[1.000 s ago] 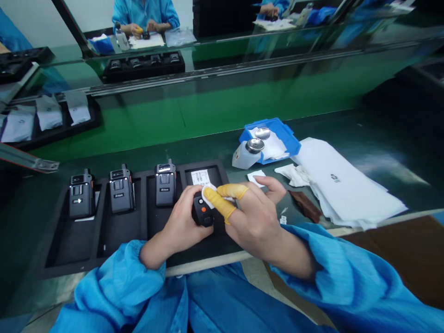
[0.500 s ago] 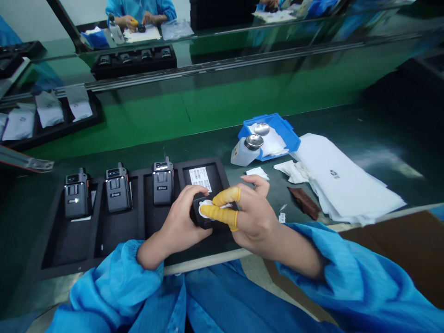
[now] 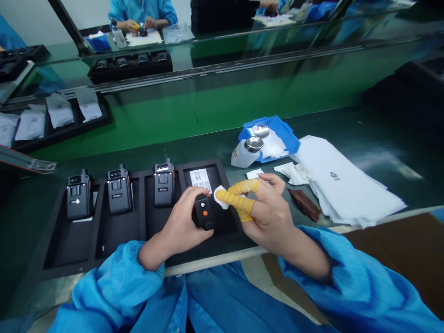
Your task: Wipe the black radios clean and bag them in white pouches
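Separately held, boxy black radio [image 3: 204,221], thin white pad [image 3: 218,190], wrinkled yellow finger-covers [image 3: 241,203]

Single head-worn view, looking forward and down, close above green bench [image 3: 374,138].

The radio [image 3: 206,221] reads on my remote screen as matt black plastic; the pad [image 3: 218,189] just right of it looks soft and matt. Farther right I see a translucent plastic bottle [image 3: 242,156] with a polished metal cap [image 3: 254,144], a smooth plastic box [image 3: 292,144] and a faintly glossy counter [image 3: 385,150].
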